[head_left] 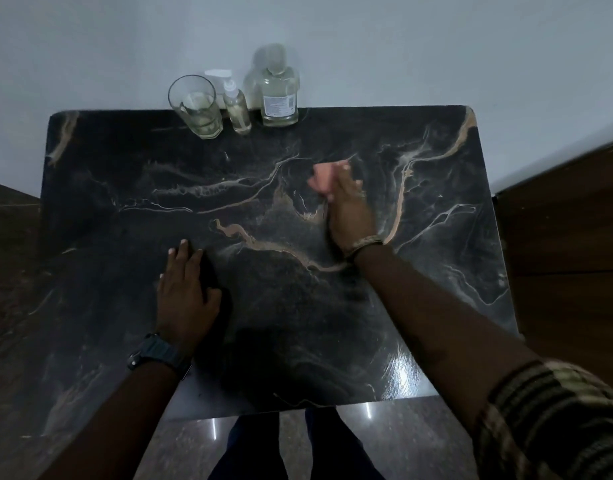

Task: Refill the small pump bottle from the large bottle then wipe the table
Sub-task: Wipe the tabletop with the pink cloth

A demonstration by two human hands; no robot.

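Wiping looks to be the step in hand, and it turns on where the pink cloth (321, 180) sits relative to the large bottle (279, 95). The cloth lies on the dark marble table (436, 271), nearer the person than that bottle and slightly to its right, well apart from it. The right hand (348, 206) is on the cloth, blurred; its fingers seem to bunch the cloth, though the blur leaves the grip uncertain.

The left hand (185, 292) rests flat with straight fingers on the table, holding nothing — far nearer the person than the large bottle, and to its left.

The small pump bottle (236, 107) stands upright just left of the large bottle, with a glass (196, 105) just left of that; all three line the table's far edge against the wall, the row running left to right. The small bottle holds pale liquid, so refilling appears done.

The right hand is plainly the nearer one to the row. My guess is that any stroke toward the far edge needs care — the bottles and glass are upright and could tip.
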